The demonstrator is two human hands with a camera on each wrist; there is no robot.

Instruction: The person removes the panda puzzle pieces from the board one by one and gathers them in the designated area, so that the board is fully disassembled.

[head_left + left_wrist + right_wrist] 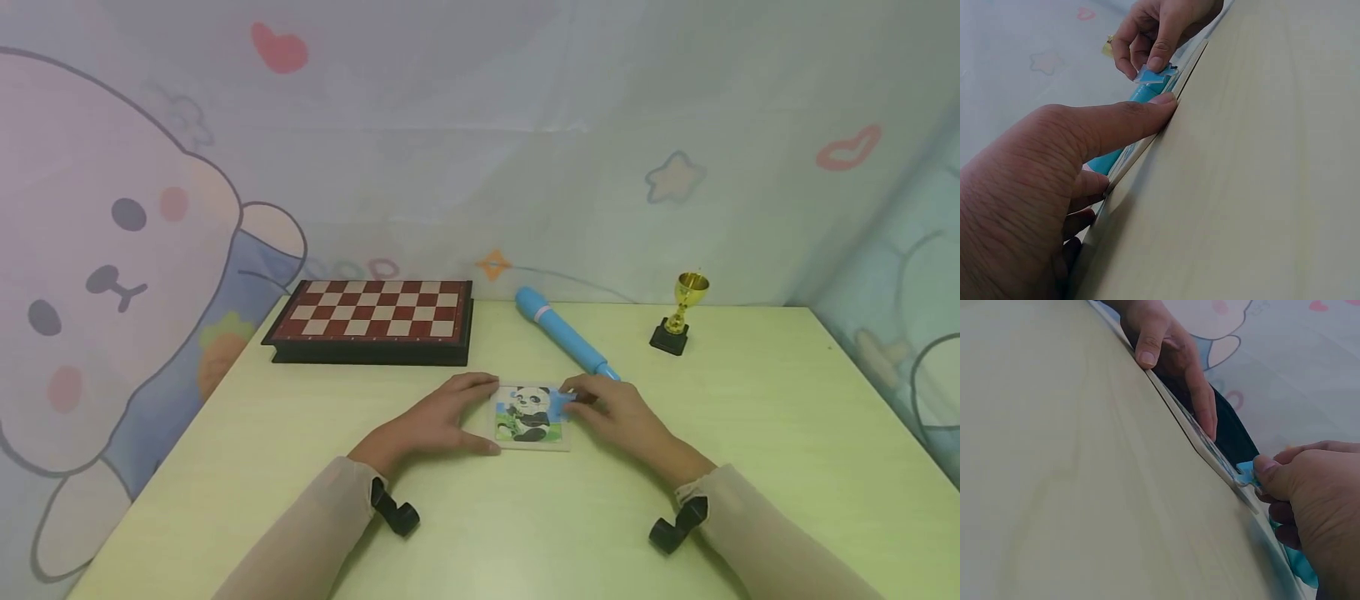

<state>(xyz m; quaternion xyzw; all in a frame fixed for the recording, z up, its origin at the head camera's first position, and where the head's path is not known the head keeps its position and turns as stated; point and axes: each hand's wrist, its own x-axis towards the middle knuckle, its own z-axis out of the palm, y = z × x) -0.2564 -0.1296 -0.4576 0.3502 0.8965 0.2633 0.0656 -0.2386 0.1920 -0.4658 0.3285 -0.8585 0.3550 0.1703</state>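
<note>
Blue piece (1245, 469), pinched by the right hand (621, 417), might, if tilted, catch the puzzle (531, 417), which the left hand (437, 422) touches, fingers spread.

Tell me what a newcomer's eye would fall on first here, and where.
Probably the panda puzzle first, lying between the left hand, which touches its left side, and the right hand, which pinches a blue piece. Farther back, the red-and-white chessboard lies on the left and the gold trophy stands on the right.
</note>
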